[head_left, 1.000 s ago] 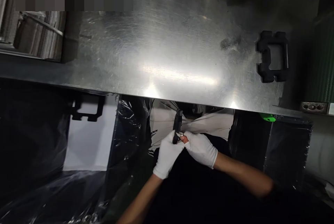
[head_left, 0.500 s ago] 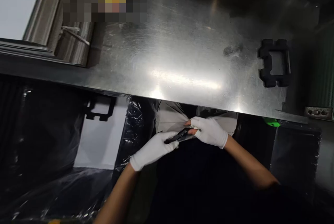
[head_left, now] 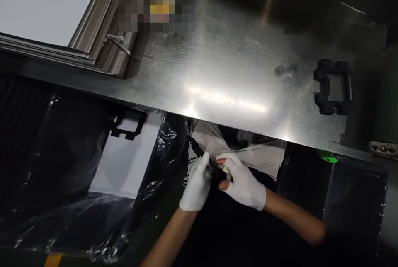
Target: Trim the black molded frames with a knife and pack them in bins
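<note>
My left hand [head_left: 196, 184], in a white glove, is closed around a dark black piece [head_left: 195, 146] above my lap. Part of it sticks out past the fingers at the upper left; its outline resembles the black frames nearby, but the rest is covered. My right hand [head_left: 242, 182], gloved with bare thumb and fingertip showing, meets the piece from the right. Between its thumb and fingers is a small pale thing [head_left: 228, 173], too blurred to name. A black notched frame [head_left: 325, 88] lies on the metal table [head_left: 224, 68] at the right.
Another black frame [head_left: 129, 133] lies on a white sheet [head_left: 115, 167] in a plastic-lined container at the left. A stack of grey boards [head_left: 102, 22] stands on the table's left end. Near the front edge at right are a green piece [head_left: 328, 156] and a metal block with holes [head_left: 384, 149].
The held black piece has been turned from nearly level to a steep tilt. My left hand has swung upright and my right hand has moved lower. The view has shifted slightly.
</note>
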`<state>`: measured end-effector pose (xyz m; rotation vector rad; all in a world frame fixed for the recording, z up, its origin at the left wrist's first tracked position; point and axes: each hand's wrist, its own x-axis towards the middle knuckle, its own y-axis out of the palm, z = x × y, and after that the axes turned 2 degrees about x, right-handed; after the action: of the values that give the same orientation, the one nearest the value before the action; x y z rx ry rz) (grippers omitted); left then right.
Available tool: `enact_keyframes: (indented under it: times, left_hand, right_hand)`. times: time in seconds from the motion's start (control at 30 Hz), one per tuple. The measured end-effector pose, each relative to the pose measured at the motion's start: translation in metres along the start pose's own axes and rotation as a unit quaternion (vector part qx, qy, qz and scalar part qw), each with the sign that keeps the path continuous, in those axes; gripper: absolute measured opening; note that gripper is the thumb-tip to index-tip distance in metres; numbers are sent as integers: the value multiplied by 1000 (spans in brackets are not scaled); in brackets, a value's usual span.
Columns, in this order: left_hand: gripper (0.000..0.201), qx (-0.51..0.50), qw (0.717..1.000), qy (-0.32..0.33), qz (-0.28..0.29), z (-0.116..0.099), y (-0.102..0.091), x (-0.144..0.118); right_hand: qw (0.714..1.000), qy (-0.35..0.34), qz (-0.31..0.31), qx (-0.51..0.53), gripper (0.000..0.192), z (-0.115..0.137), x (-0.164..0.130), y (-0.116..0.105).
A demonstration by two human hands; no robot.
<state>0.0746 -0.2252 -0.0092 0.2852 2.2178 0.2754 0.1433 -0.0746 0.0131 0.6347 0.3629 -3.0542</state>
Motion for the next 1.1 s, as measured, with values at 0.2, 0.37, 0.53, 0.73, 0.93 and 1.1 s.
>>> enact_keyframes:
  times: [0.2,0.37,0.53,0.73,0.93,1.1]
  left_hand:
    - [29,494,866,36,66,-16,-10,-7]
    - [42,752,648,59,105,-15,-1,-23]
    - [47,799,577,156,73,-2,0,-28]
    - [42,790,550,269,33,5,-3,-27]
    - [43,798,534,278,18,4,1,-27]
    - [53,815,538,214,19,1,4,-28]
  right_hand:
    - [997,34,56,-26,43,-10,-28,-42]
    - [963,116,155,-187,33,-19,-43,-25]
    - [944,132,148,-265,32,-11,-44,-13]
    - [932,147,167,-285,32,-3,-39,-17]
    - [927,153,169,-299,34,-1,-36,-17]
    - [927,168,147,-302,39,-2,-38,-12]
